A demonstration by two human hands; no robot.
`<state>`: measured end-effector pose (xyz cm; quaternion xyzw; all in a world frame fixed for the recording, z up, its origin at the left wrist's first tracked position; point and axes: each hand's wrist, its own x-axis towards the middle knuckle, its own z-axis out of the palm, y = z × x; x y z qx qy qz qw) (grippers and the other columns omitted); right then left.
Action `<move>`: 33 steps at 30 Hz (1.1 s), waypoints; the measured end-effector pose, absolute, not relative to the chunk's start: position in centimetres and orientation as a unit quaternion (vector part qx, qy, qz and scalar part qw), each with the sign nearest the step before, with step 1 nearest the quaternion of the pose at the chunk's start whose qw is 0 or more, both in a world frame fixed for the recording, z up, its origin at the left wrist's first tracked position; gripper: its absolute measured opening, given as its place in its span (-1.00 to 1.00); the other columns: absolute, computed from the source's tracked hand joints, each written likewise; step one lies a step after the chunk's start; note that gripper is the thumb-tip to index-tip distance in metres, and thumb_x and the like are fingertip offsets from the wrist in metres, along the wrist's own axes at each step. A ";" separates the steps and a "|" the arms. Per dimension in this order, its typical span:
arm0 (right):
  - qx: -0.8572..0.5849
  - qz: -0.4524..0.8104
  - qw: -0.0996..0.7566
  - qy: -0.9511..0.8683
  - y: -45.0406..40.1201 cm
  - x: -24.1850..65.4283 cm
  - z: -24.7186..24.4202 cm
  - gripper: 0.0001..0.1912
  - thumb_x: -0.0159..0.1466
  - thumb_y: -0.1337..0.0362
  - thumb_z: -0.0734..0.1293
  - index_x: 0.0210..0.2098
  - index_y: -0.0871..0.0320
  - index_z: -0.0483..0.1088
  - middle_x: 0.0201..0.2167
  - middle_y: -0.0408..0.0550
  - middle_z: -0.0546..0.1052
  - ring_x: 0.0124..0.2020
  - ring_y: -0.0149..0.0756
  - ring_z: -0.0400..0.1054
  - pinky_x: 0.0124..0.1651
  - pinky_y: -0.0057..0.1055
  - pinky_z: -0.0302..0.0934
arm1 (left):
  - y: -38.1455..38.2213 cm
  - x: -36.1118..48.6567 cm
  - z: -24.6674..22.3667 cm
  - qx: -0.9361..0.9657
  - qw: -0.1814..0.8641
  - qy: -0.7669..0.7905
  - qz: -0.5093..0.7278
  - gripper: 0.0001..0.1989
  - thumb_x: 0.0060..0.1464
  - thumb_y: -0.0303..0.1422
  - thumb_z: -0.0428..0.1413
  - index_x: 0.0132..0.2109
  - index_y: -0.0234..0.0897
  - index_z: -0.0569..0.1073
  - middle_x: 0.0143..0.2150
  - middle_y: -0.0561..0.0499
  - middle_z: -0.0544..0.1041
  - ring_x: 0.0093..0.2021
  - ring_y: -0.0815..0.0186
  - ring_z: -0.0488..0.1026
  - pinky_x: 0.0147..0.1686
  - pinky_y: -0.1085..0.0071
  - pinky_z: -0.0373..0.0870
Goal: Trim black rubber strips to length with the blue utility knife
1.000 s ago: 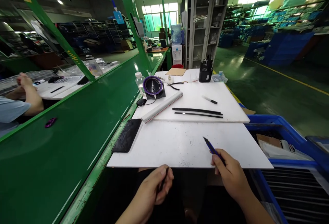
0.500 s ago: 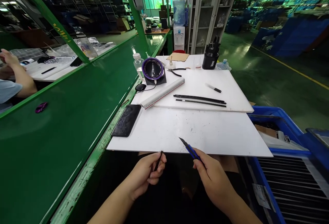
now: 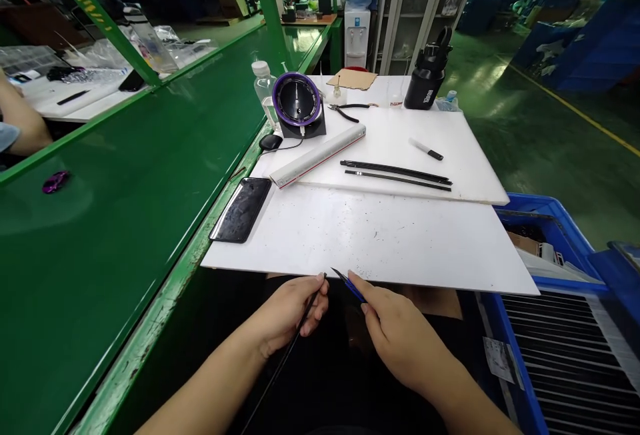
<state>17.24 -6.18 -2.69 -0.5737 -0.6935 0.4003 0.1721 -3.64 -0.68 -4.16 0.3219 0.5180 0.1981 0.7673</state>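
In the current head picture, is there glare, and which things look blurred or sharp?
Head view: pale glare on the glossy green floor, upper right; head view: the large blue stack at far right looks smeared; head view: bare left hand and bare right hand look fairly sharp.

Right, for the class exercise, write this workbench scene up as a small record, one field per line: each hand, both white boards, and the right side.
Left hand: holds a thin black strip, upper end at the fingertips
Right hand: holds a blue knife, blade toward the left hand
Blade contact: cannot tell
Front board: dark specks; flat black device at left
Back board: loose black strips, pliers, black bottle
Right side: blue bin
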 end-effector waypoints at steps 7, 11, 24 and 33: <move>-0.561 0.382 0.127 -0.723 -5.4 16.8 -2.5 -0.41 0.43 0.36 0.09 0.40 -0.15 0.13 -0.18 -0.08 0.56 -0.18 -0.24 0.48 -0.07 -0.31 0.28 | -0.6 -3.7 -4.0 0.288 0.783 0.516 0.194 -0.55 -0.01 0.03 0.21 -0.33 -0.27 0.31 -0.66 0.23 0.14 -0.74 0.56 -0.01 -0.74 0.62 -0.08; -0.559 0.373 0.108 -0.733 -5.3 16.8 -2.1 -0.39 0.42 0.38 0.07 0.40 -0.16 0.12 -0.23 -0.08 0.54 -0.23 -0.25 0.47 -0.13 -0.32 0.26 | -0.4 -3.6 -3.8 0.289 0.782 0.522 0.184 -0.55 -0.01 0.03 0.21 -0.34 -0.27 0.31 -0.66 0.22 0.14 -0.74 0.57 -0.04 -0.75 0.62 -0.13; -0.550 0.234 0.002 -0.801 -5.5 16.3 -2.1 -0.34 0.38 0.36 0.11 0.45 -0.10 0.03 -0.33 -0.09 0.47 -0.54 -0.32 0.30 -0.51 -0.37 -0.14 | -0.3 -3.7 -4.0 0.319 0.765 0.529 0.180 -0.62 0.14 -0.04 0.11 -0.36 -0.29 0.32 -0.65 0.20 0.15 -0.75 0.56 -0.02 -0.75 0.61 -0.10; -0.559 0.253 0.034 -0.789 -6.1 16.5 -3.1 -0.36 0.40 0.36 0.10 0.44 -0.09 0.05 -0.30 -0.08 0.48 -0.46 -0.31 0.36 -0.46 -0.38 -0.04 | -0.3 -3.6 -3.9 0.335 0.761 0.529 0.172 -0.64 0.19 -0.06 0.05 -0.36 -0.28 0.30 -0.64 0.20 0.13 -0.74 0.55 -0.03 -0.74 0.61 -0.10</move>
